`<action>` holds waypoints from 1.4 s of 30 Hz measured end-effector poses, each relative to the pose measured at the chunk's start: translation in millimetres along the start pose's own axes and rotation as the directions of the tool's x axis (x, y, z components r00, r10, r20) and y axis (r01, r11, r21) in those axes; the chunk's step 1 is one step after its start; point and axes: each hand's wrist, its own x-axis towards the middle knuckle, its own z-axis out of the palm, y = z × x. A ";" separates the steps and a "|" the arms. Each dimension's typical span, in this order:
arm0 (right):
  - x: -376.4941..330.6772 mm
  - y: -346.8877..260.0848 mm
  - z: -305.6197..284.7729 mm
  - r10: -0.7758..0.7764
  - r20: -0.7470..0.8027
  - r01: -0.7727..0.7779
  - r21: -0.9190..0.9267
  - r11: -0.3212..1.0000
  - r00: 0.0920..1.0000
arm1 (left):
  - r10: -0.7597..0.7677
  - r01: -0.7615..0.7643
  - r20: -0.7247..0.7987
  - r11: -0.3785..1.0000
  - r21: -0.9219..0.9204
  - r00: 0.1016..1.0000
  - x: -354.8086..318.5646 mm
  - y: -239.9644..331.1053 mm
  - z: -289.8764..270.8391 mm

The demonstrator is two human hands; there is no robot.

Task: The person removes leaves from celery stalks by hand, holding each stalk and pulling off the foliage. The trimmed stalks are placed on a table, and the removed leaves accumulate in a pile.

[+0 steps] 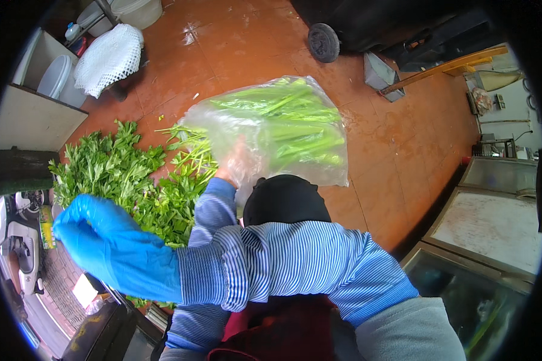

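Blue rubber covers our right hand (pixel 105 243), which crosses to our left, loosely curled and holding nothing we can see. Just beyond it our left hand (pixel 238 162), half veiled by plastic, pinches the clear bag (pixel 271 129) of green stalks, keeping its mouth toward the loose leafy greens (pixel 126 174) heaped on the red tiled floor (pixel 397 150) beside it.

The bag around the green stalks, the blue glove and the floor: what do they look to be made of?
The bag looks like thin clear plastic film: glossy, crinkled, the stalks showing through. The blue glove on the right hand seems rubber or nitrile, smooth with a dull sheen. The floor looks like reddish-brown glazed tile, with faint joint lines and wet-looking glare.
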 end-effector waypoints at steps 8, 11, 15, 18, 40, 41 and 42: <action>10.9 -18.4 -35.7 0.075 0.152 -0.109 0.227 0.968 0.985 | 0.124 0.021 -0.299 0.899 0.438 0.946 -148.1 95.3 33.3; 18.4 -22.5 -58.6 -0.312 0.479 0.559 -0.556 0.615 0.820 | 0.197 0.130 -0.438 0.781 0.611 0.877 -215.3 125.7 -77.0; 21.9 -65.9 -32.0 0.233 0.177 -0.193 -0.218 0.957 0.956 | 0.432 0.215 -0.721 0.758 0.615 0.542 -361.8 178.3 -165.2; 22.7 -61.7 -27.3 0.377 0.209 -0.357 -0.129 0.925 0.902 | 0.569 0.507 -0.803 0.647 0.570 0.177 -490.0 157.4 -243.1; 29.0 11.7 13.1 0.547 0.149 -0.491 -0.297 0.819 0.824 | 0.089 0.359 -0.968 0.918 0.171 0.234 -430.9 13.5 -278.9; 28.0 10.3 13.8 0.544 0.142 -0.490 -0.293 0.821 0.827 | -0.003 0.326 -0.966 0.942 0.084 0.257 -436.2 24.4 -266.3; 25.9 6.1 16.8 0.537 0.140 -0.485 -0.285 0.827 0.832 | -0.046 0.162 -0.955 0.987 0.002 0.294 -440.0 22.8 -271.5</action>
